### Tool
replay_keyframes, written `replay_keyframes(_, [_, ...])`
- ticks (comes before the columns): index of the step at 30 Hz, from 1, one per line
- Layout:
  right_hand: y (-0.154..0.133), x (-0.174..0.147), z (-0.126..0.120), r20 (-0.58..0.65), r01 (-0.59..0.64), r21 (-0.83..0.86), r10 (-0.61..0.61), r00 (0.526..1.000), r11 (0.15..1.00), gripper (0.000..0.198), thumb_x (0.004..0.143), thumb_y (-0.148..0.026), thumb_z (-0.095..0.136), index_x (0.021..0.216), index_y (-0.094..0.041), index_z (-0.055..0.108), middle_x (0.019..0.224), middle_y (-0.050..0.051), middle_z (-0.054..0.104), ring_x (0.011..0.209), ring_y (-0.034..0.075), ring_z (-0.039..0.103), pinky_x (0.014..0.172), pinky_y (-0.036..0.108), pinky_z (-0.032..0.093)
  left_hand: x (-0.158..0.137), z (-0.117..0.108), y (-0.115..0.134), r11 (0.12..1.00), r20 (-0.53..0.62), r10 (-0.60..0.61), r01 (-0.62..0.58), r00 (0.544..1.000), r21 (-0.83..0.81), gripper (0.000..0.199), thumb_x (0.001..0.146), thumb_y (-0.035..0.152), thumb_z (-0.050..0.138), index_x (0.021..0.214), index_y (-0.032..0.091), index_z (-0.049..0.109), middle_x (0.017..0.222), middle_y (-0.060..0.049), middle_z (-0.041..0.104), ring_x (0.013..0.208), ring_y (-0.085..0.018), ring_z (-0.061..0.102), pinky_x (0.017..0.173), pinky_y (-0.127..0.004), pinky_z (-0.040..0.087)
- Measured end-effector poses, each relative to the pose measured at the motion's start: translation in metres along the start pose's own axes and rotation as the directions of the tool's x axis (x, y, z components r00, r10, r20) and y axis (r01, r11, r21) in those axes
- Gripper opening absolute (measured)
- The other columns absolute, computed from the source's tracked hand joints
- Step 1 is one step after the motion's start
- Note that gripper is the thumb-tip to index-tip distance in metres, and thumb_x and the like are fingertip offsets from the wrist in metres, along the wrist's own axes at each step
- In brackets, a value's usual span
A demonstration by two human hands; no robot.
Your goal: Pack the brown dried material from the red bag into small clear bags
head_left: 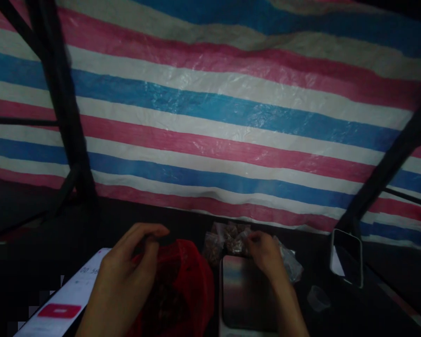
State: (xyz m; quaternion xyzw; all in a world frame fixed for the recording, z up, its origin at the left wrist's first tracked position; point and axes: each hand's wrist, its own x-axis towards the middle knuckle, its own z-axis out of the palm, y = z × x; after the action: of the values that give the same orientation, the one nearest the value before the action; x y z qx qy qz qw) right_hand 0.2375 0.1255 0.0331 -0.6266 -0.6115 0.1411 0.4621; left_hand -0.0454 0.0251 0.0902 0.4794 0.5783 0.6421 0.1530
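Note:
My left hand (129,267) is over the left rim of a red bag (199,281), its fingers curved and apart from the thumb, with nothing visible in them. Dark small pieces, too dim to name, lie inside that bag. Beyond a scale (247,295) with a dark shiny plate, my right hand (266,250) pinches the edge of a small clear plastic bag (239,245) with brown contents. Several similar filled bags (213,245) lie bunched to its left. Crumpled clear plastic bags (291,264) sit just right of my right wrist.
A lit screen (66,295) with a timer and a red button lies at the left. To the right are a small clear cup (318,298) and a propped-up phone (347,257). Dark frame posts (65,107) and a striped plastic sheet (214,117) close off the back.

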Motion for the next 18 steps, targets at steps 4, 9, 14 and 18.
replay_keyframes(4, [-0.034,-0.006,-0.015,0.073,-0.01,0.195,-0.005,0.997,0.981,0.038,0.074,-0.056,0.08,0.08,-0.019,0.077,0.072,0.007,0.077,0.068,0.025,0.071,0.063,0.033,0.051,-0.012,-0.004,0.006,0.992,0.173,-0.096,0.109,0.98,-0.066,0.011,0.077,0.039,0.071,0.083,0.032,0.078,0.083,-0.001,0.079,0.077,-0.025,0.072,0.06,-0.026,0.051])
replay_keyframes(9, [-0.111,-0.036,-0.019,0.239,-0.098,0.555,-0.046,0.97,0.826,0.042,0.07,-0.041,0.088,0.105,-0.021,0.077,0.089,0.006,0.08,0.078,0.022,0.073,0.068,0.031,0.055,-0.025,0.003,0.005,0.917,0.466,-0.222,0.345,0.856,-0.197,0.033,0.085,0.058,0.073,0.103,0.03,0.075,0.08,-0.001,0.076,0.071,-0.021,0.07,0.059,-0.025,0.052])
replay_keyframes(14, [-0.163,-0.073,0.018,0.403,-0.152,0.603,-0.135,0.905,0.783,0.038,0.071,-0.015,0.071,0.108,-0.026,0.074,0.079,-0.002,0.075,0.075,0.019,0.074,0.068,0.028,0.056,-0.022,-0.002,0.007,0.885,0.467,-0.214,0.373,0.858,-0.279,0.034,0.08,0.057,0.081,0.099,0.029,0.078,0.086,-0.002,0.079,0.072,-0.021,0.07,0.067,-0.027,0.057])
replay_keyframes(18, [-0.169,-0.087,0.045,0.385,-0.106,0.542,-0.133,0.913,0.834,0.048,0.075,-0.01,0.064,0.118,-0.029,0.071,0.083,-0.003,0.075,0.081,0.02,0.075,0.072,0.028,0.056,-0.015,-0.017,0.005,0.878,0.496,-0.261,0.417,0.829,-0.235,0.029,0.078,0.053,0.083,0.094,0.029,0.078,0.089,-0.003,0.08,0.076,-0.025,0.073,0.073,-0.032,0.059])
